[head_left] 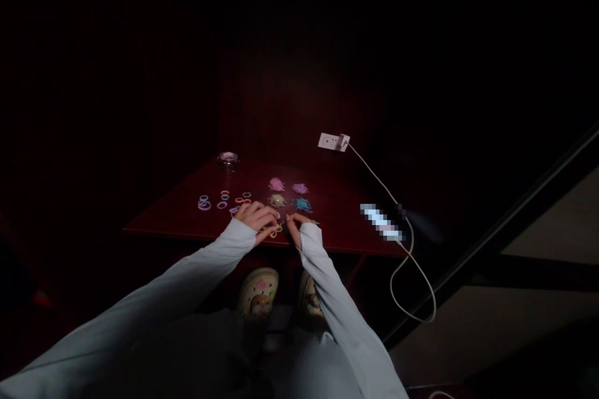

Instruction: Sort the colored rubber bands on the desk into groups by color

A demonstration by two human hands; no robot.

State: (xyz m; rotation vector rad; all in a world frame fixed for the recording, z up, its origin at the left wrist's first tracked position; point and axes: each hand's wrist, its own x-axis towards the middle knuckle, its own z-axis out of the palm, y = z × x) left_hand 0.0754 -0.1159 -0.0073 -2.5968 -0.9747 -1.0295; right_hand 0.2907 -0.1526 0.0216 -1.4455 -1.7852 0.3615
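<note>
My left hand [256,217] is over the front part of the dark red table, palm down, its fingers bent in. Close by on its right, my right hand [296,225] has thumb and forefinger pinched together. The fingertips of both hands nearly meet; whatever is between them is too small and dark to make out. Yellow bands [276,232] lie just below the fingertips. Right behind the hands are a cream pile [277,200] and a teal pile [302,204] of small thin pieces. Farther back sit a pink pile [276,184] and a purple pile [300,188].
Several coloured rings [221,205] lie left of my hands on the table [178,218]. A small clear container [228,158] stands at the back left. A blurred bright device [381,222] at right joins a white cable [374,174] to a wall socket [333,141].
</note>
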